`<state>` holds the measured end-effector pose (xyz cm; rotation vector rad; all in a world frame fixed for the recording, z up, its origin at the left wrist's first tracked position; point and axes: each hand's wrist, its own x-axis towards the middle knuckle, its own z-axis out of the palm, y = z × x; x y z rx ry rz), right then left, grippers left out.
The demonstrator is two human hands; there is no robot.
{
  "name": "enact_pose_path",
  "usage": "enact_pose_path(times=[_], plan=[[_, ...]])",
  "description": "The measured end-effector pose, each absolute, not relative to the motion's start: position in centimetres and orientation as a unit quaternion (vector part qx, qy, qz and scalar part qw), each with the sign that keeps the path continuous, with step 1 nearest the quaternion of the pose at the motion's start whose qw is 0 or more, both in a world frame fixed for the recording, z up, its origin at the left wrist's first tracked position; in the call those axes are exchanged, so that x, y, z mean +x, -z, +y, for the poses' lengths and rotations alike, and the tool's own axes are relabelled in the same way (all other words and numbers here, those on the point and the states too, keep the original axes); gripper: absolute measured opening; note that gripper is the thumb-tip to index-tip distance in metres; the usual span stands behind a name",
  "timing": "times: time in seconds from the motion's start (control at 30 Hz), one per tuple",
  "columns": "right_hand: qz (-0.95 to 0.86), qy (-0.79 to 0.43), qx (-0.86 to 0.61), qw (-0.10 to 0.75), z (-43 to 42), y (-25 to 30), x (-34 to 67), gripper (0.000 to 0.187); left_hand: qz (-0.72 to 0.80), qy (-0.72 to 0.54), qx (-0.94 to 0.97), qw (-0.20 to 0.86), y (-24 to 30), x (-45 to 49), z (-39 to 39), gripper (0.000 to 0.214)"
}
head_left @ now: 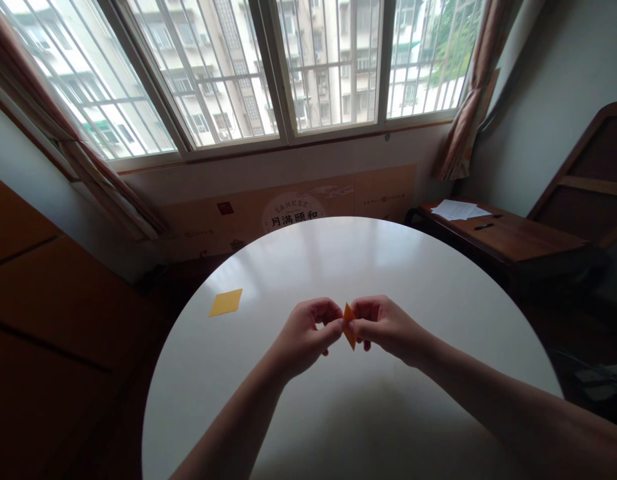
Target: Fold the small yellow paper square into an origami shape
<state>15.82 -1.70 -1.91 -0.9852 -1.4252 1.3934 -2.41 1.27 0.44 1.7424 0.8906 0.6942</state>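
Note:
Both hands meet over the middle of a round white table (388, 267). Between them is a small folded orange paper (349, 325), held upright. My left hand (306, 335) pinches its left side with thumb and fingertips curled in. My right hand (383, 327) pinches its right side the same way. A flat yellow-orange paper square (226, 302) lies on the table to the left, apart from both hands.
A dark wooden side table (518, 237) with white sheets (458, 209) and a pen (483, 226) stands at the right. A cardboard panel (293, 212) leans under the barred window behind the table. Brown boards lie to the left.

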Motion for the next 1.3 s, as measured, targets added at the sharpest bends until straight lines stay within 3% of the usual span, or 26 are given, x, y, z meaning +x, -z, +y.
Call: enact_pose_path(times=[0.17,0.5,0.77,1.07,1.3], plan=[[-0.592,-0.557,-0.406,0.417,-1.6,2.4,15.8,0.006,0.382,-0.273,0.744,0.476,-0.6,-2.2,1.1,0.007],[-0.619,-0.512,-0.41,0.431,-1.6,2.3,15.9,0.008,0.38,-0.297,0.684,0.548,-0.4,-2.1,1.4,0.017],[-0.603,-0.543,-0.397,0.429,-1.6,2.6,15.8,0.006,0.385,-0.316,0.683,0.534,-0.1,-1.7,1.3,0.01],[-0.505,-0.592,-0.403,0.481,-1.4,2.0,15.8,0.013,0.392,-0.341,0.646,0.56,-0.1,-1.8,1.3,0.033],[-0.476,-0.598,-0.402,0.505,-1.4,2.0,15.7,0.012,0.381,-0.308,0.678,0.548,0.6,-1.6,1.2,0.032]])
